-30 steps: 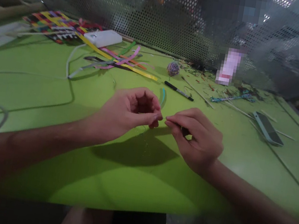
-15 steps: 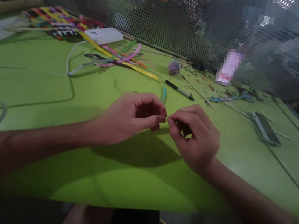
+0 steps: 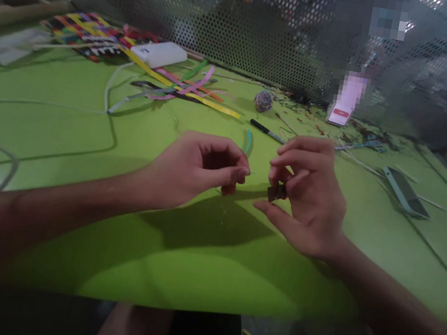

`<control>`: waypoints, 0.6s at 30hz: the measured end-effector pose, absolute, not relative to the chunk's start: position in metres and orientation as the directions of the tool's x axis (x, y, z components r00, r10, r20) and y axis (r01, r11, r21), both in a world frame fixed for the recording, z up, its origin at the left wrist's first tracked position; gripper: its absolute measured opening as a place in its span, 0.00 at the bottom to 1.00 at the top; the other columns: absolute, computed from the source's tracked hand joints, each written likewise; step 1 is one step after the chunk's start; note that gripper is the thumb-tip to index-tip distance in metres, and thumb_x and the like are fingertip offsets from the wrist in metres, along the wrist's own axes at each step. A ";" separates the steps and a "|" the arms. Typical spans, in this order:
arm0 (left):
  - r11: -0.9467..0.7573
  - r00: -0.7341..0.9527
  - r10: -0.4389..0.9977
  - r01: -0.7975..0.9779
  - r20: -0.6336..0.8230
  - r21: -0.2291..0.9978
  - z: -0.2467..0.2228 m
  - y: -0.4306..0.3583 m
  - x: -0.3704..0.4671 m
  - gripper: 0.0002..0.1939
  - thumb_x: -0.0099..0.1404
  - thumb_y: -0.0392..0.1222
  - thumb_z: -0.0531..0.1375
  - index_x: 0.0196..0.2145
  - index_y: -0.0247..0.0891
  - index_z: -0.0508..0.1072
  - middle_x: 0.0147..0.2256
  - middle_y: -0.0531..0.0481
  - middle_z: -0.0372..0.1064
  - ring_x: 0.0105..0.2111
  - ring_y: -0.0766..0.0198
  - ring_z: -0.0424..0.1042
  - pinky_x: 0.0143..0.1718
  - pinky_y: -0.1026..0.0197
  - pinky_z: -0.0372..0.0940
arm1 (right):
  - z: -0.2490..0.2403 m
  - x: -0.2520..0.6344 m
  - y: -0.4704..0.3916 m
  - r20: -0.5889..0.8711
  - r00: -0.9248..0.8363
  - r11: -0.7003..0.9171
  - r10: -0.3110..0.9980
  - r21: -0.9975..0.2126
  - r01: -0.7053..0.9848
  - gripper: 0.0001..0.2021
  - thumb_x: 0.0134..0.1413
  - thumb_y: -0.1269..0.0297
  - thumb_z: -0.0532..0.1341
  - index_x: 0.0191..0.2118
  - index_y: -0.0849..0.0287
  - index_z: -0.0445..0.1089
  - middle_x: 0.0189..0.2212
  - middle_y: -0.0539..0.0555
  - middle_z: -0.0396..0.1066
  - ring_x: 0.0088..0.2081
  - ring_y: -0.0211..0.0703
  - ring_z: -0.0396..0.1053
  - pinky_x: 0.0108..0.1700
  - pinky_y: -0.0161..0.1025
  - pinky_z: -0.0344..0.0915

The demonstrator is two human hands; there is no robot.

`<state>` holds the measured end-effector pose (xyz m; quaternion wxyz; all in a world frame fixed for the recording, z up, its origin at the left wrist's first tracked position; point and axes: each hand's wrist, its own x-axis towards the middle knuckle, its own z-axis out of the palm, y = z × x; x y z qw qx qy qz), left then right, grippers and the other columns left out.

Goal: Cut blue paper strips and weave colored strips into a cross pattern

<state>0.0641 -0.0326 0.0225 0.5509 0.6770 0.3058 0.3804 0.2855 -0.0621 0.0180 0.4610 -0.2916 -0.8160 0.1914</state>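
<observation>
Carefully, thin strand (image 3: 253, 173) is poking out from narrow pinch of left hand (image 3: 188, 172), above green table (image 3: 146, 269). Small dark piece (image 3: 276, 193) is sitting among bent fingers of right hand (image 3: 315, 197), which are holding it, while thumb and forefinger are standing wide apart. Beyond hands, short blue strip (image 3: 249, 142) is lying near black pen (image 3: 259, 126); patterned ball (image 3: 263, 101) is resting farther. Coloured strips (image 3: 197, 83) are crossing at left, phone (image 3: 405, 192) is lying at right.
</observation>
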 end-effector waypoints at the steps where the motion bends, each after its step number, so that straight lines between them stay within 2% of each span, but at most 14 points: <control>1: -0.188 0.528 0.834 0.000 0.159 0.982 0.022 -0.032 0.063 0.10 0.62 0.46 0.70 0.32 0.36 0.77 0.25 0.53 0.74 0.25 0.66 0.73 0.31 0.64 0.70 | 0.018 0.286 -0.063 0.625 -0.400 0.736 0.670 -0.627 0.255 0.21 0.53 0.70 0.70 0.51 0.50 0.66 0.52 0.56 0.56 0.38 0.39 0.67 0.32 0.36 0.74; 4: -0.124 0.536 0.838 0.010 0.099 0.992 0.022 -0.030 0.062 0.09 0.64 0.44 0.69 0.32 0.35 0.78 0.25 0.52 0.74 0.25 0.67 0.73 0.32 0.64 0.71 | 0.018 0.287 -0.063 0.645 -0.362 0.735 0.673 -0.636 0.235 0.15 0.54 0.71 0.68 0.44 0.50 0.66 0.47 0.54 0.58 0.39 0.41 0.68 0.31 0.37 0.72; 9: -0.030 0.546 0.837 -0.011 0.031 0.999 0.024 -0.032 0.064 0.07 0.65 0.39 0.67 0.31 0.33 0.78 0.26 0.51 0.74 0.26 0.67 0.73 0.33 0.64 0.72 | 0.018 0.285 -0.059 0.817 -0.304 0.844 0.490 -0.358 0.399 0.11 0.56 0.73 0.66 0.44 0.52 0.73 0.40 0.55 0.67 0.40 0.45 0.69 0.33 0.41 0.71; 11: 0.006 0.552 0.834 -0.031 0.012 0.999 0.025 -0.034 0.065 0.07 0.64 0.38 0.67 0.30 0.33 0.78 0.25 0.52 0.74 0.26 0.68 0.73 0.34 0.64 0.72 | 0.018 0.283 -0.058 0.849 -0.292 0.850 0.440 -0.289 0.442 0.10 0.58 0.74 0.65 0.43 0.52 0.74 0.38 0.55 0.70 0.39 0.45 0.69 0.33 0.42 0.71; 18: 0.083 0.621 0.783 -0.125 0.012 0.989 0.027 -0.037 0.064 0.03 0.61 0.33 0.66 0.30 0.34 0.77 0.24 0.52 0.73 0.24 0.69 0.71 0.32 0.64 0.70 | 0.025 0.276 -0.067 0.801 -0.381 0.840 0.462 -0.258 0.477 0.10 0.61 0.75 0.65 0.44 0.52 0.75 0.36 0.53 0.75 0.36 0.43 0.74 0.37 0.41 0.74</control>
